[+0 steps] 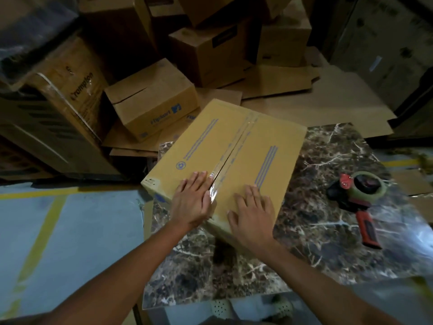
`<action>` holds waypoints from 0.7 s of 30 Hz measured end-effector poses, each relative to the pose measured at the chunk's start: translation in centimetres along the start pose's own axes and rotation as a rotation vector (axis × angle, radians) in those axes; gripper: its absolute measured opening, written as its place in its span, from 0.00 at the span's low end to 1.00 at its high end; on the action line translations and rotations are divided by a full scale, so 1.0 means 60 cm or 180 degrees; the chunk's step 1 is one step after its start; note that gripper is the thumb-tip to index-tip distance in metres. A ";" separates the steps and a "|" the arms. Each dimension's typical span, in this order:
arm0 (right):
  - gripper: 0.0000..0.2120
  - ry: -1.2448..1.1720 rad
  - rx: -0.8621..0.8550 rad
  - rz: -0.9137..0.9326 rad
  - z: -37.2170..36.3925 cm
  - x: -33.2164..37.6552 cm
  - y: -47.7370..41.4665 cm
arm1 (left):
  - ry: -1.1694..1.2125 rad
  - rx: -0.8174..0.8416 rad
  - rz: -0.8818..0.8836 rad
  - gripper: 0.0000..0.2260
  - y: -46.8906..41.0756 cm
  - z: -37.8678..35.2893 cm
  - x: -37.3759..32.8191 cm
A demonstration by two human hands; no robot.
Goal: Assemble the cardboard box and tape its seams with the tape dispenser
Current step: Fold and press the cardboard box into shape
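The marble tabletop (328, 242) carries the closed cardboard box (210, 141), with clear tape (234, 146) running along its centre seam. Both hands lie flat on its top, fingers straight, gripping nothing: left hand (192, 202) beside the seam's near end, right hand (253, 216) on the other flap. The tape dispenser (360, 195) lies apart on the tabletop's right side

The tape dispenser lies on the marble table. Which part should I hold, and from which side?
Probably the red handle of the tape dispenser: it is long, bare and points toward you, with the roll at the far end. Come from the near side with the right hand.
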State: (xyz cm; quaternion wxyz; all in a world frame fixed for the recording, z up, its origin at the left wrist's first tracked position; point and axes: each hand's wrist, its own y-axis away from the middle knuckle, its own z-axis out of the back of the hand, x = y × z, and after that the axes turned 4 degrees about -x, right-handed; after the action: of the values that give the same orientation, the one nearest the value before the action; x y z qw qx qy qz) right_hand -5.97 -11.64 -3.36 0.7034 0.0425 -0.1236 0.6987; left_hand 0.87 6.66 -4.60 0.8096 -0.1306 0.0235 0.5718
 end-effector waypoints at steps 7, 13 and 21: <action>0.23 0.0258 0.0155 0.0666 0.029 -0.154 -0.019 | -0.0055 0.0125 0.0693 0.26 0.022 -0.018 -0.155; 0.16 0.0262 -0.0227 -0.0073 0.059 -0.266 -0.029 | -0.0117 0.0528 0.0169 0.34 0.000 -0.030 -0.259; 0.11 -0.1415 -0.0916 -0.1921 0.093 -0.439 0.027 | -0.0053 0.0658 0.0255 0.33 -0.061 -0.043 -0.365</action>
State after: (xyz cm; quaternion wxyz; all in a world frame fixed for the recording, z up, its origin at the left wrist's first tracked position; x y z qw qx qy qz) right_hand -8.05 -38.50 -4.27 0.8319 0.1281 -0.3514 0.4100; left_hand -2.99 -15.22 -2.29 0.7954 -0.0406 0.0808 0.5993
